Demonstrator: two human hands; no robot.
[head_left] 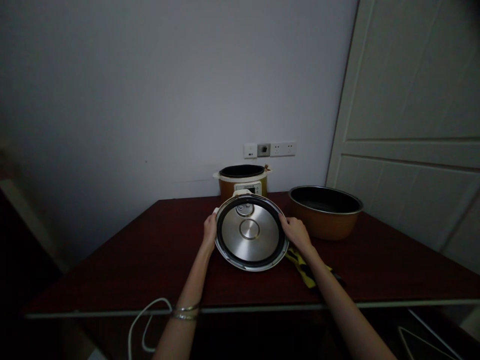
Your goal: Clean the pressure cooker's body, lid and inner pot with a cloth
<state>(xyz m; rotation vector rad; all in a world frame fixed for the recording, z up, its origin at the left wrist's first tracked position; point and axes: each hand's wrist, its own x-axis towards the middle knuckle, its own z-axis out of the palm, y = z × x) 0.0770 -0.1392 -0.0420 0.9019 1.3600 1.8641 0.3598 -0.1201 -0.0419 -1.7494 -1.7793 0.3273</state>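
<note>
Between both hands a round pressure cooker lid is held up, its shiny metal underside and black seal ring facing me. My left hand grips the lid's left rim, and my right hand has its thumb over the right rim. Behind the lid stands the electric pressure cooker base, open at the top, its control panel partly covered by the lid. Right of my right hand sits an inner pot, dark inside and orange-brown outside. A yellow and black cloth lies under my right forearm, partly hidden.
Everything rests on a dark red table pushed against a pale wall. Wall sockets are above the cooker. A white cord loops over the front edge at left. A white door stands at the right.
</note>
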